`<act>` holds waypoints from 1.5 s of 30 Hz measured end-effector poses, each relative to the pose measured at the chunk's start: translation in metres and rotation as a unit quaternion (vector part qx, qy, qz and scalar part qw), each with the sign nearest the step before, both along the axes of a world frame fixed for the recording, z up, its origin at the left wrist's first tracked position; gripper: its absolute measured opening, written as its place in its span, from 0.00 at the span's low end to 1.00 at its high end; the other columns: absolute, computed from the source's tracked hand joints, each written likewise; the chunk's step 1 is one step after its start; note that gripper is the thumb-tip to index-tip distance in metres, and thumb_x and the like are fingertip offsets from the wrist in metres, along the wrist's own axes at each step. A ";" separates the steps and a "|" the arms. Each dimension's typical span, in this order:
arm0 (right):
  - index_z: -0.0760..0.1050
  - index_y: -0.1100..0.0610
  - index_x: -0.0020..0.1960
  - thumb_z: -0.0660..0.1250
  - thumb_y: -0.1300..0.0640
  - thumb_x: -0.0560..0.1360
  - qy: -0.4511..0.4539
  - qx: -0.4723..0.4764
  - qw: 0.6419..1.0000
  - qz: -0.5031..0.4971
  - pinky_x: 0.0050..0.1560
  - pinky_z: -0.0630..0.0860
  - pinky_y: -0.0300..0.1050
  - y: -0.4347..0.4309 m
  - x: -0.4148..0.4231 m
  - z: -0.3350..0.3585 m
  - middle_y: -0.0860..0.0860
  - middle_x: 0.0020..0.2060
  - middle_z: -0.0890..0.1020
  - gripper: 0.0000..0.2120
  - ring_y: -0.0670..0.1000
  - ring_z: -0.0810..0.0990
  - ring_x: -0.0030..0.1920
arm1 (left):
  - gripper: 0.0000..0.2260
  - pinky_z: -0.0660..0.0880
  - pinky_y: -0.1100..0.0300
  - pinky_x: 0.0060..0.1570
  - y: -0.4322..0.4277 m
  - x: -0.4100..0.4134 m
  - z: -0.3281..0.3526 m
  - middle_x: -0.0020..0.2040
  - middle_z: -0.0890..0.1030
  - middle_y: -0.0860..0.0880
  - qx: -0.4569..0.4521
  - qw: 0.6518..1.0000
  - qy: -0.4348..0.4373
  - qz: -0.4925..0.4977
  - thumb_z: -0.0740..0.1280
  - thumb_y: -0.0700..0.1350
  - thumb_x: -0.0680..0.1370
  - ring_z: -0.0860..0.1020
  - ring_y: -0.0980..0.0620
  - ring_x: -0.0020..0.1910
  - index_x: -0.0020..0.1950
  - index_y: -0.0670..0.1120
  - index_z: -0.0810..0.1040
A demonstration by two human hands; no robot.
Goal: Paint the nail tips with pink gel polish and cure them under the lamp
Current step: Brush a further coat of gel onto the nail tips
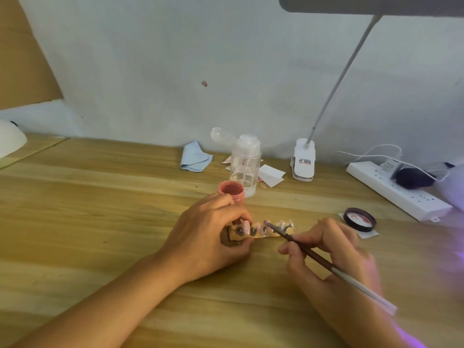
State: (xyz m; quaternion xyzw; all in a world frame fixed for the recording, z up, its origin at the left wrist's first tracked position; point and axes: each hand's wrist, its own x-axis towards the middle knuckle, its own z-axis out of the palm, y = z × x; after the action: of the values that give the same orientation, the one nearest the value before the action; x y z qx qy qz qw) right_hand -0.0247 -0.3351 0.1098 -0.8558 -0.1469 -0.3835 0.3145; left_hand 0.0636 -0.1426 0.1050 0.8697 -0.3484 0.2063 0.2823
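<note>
Head view: my left hand [208, 237] was curled around the near end of the holder strip [281, 234], thumb beneath and fingers over the top, pinning it to the wooden table [100, 209]. The nail tips [244, 226] stood in a row along that strip, running away from my left fingertips toward my right hand. My right hand [331, 257] pinched the brush [312, 253] like a pen, thumb and first fingers closed narrowly on the dark shaft. The bristles lay on a tip midway between my two hands.

The open pot of pink gel [231, 190] sat just beyond my left knuckles; whether they touched it I could not tell. Its lid [359, 219] lay beyond my right fingers. Far past my right hand, a pale dome giving off violet light [453, 189] looked to be the curing lamp.

I judged the painting step to be underway: tips nearest my left fingers looked pink, those nearer my right hand looked clear. Next would call for a light, even stroke along the tip, a steady left grip, and a fresh dip in the pot before moving rightward.
</note>
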 end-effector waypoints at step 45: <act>0.73 0.52 0.41 0.68 0.55 0.71 0.059 0.100 0.993 0.031 0.46 0.77 0.60 -0.006 -0.004 0.005 0.44 0.34 0.83 0.04 0.49 0.83 0.40 | 0.08 0.72 0.61 0.43 0.001 0.004 0.000 0.40 0.75 0.61 0.025 0.999 0.030 0.008 0.71 0.54 0.70 0.73 0.62 0.42 0.48 0.58 0.80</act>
State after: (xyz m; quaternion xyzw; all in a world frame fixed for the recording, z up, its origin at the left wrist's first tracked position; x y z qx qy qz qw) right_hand -0.0288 -0.3411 0.1150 -0.8362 -0.1149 -0.3349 0.4187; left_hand 0.0671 -0.1416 0.1046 0.8849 -0.3383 0.1733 0.2691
